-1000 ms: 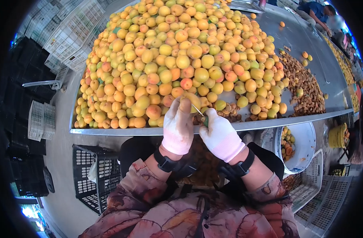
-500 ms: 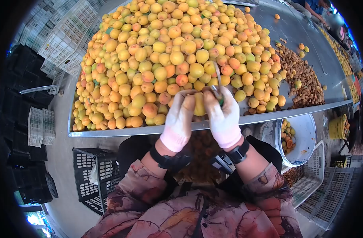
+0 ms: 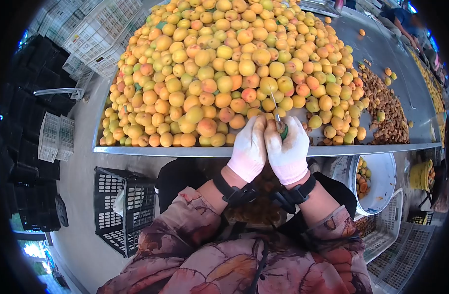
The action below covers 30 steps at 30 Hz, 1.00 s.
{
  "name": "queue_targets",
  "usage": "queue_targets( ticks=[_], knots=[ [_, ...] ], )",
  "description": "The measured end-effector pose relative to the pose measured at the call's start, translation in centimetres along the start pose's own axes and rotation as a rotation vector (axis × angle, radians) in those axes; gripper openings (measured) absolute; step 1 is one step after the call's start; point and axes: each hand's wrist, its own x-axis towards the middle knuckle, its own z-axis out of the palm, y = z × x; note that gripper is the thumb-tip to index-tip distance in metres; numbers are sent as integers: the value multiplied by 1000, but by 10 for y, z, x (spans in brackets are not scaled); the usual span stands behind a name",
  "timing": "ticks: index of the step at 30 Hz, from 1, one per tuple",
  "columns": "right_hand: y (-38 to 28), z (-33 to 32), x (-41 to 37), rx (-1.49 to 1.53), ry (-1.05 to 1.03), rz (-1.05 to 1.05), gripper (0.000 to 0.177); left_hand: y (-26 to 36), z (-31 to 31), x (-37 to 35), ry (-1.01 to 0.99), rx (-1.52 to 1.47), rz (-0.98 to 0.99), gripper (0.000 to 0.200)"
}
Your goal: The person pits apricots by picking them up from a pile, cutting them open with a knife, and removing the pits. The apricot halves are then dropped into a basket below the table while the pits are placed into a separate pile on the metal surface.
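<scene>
My left hand (image 3: 249, 148), in a white and pink glove, is closed at the front edge of the metal table (image 3: 185, 151). An apricot is partly visible at its fingertips, largely covered by them. Pressed against it, my right hand (image 3: 288, 149), gloved the same way, is wrapped round a knife (image 3: 276, 105) with a green handle, its thin blade pointing up and away. Just beyond both hands rises a large heap of yellow-orange apricots (image 3: 205, 73).
Brown pits (image 3: 385, 110) lie right of the heap. Below the table edge stand a white bucket (image 3: 379, 181) with fruit, a white crate (image 3: 388, 225) and a black crate (image 3: 125, 208). A co-worker (image 3: 403, 24) is at the far right.
My hands have come together, and the fruit that showed between them is now mostly hidden. The view has shifted, so the heap sits farther right and higher.
</scene>
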Motion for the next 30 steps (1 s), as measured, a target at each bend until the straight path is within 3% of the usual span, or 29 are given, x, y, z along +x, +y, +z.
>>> queue_targets(
  ticks=[2,3,4,7,10,13,16,18,19,22,23,25,27,30],
  knots=[
    [1,-2,-4,-37,-27,-23,18,-1,-3,-3,-67,-44,-107,35],
    [4,0,-7,-30,-15,-78,18,-7,-5,-7,-85,4,9,24],
    [4,-1,-8,-30,-30,-98,18,-12,-7,-10,-97,50,127,30],
    [6,-4,-14,-31,-66,-184,18,-15,-12,-16,-135,126,148,27],
    [2,-10,-19,-53,-148,-200,20,-24,-10,-25,-250,-433,-441,21],
    [-1,-16,-19,-92,-220,-243,24,-31,-4,-31,-242,-1167,-728,20],
    [-2,-19,-19,-108,-259,-300,26,-4,-16,-23,-226,-1271,-976,21],
    [-1,-20,-18,-118,-289,-289,25,-10,-26,-23,-352,-1410,-1032,24],
    [-1,-21,-17,-122,-302,-285,25,-9,-21,-22,-277,-1417,-1195,27],
    [-10,-18,-15,-149,-255,-183,24,10,-20,-16,-165,-1182,-1073,29],
    [-17,-12,-14,-147,-199,-114,23,-18,-18,-27,-301,-1300,-714,28],
    [-15,0,-17,-138,-81,-68,22,-20,-15,-21,-191,-1160,-883,27],
    [-13,0,-24,-127,-128,-78,17,13,-8,-15,59,-1234,-1009,25],
    [-14,-10,-28,-110,-204,-161,16,-16,-21,-28,-318,-1483,-972,22]
  ],
)
